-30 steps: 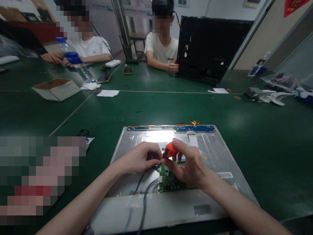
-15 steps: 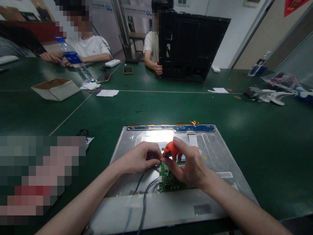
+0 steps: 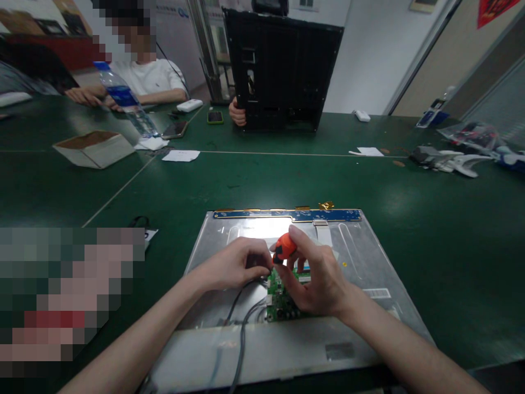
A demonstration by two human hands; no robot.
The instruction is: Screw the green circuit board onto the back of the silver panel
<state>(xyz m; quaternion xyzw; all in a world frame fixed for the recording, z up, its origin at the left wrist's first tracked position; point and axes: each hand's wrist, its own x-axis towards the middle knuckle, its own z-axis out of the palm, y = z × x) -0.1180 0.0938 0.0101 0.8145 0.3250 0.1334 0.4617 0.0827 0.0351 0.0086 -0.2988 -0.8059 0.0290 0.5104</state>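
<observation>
My right hand (image 3: 315,276) is closed around the orange-and-black handle of a screwdriver (image 3: 286,246), held upright over the left part of a green circuit board (image 3: 281,307). The tool's tip is hidden. Against its lower end, my left hand (image 3: 235,264) pinches with thumb and fingers at the board's upper left corner; what is between them is hidden. The board lies on the metal back of a display panel (image 3: 295,350). Dark cables (image 3: 243,334) run from the board's left side toward me. A blue strip board (image 3: 283,215) lines the panel's far edge.
Across the green table (image 3: 246,180), a person's hand (image 3: 237,113) holds up a large black monitor housing (image 3: 283,76). Another person sits at the far left, behind a water bottle (image 3: 127,104) and an open box (image 3: 96,156). Grey-white parts (image 3: 451,160) lie at right.
The black housing has shifted left, and the person behind it is now mostly covered. My right hand has tilted the screwdriver handle slightly; my left hand stays in place.
</observation>
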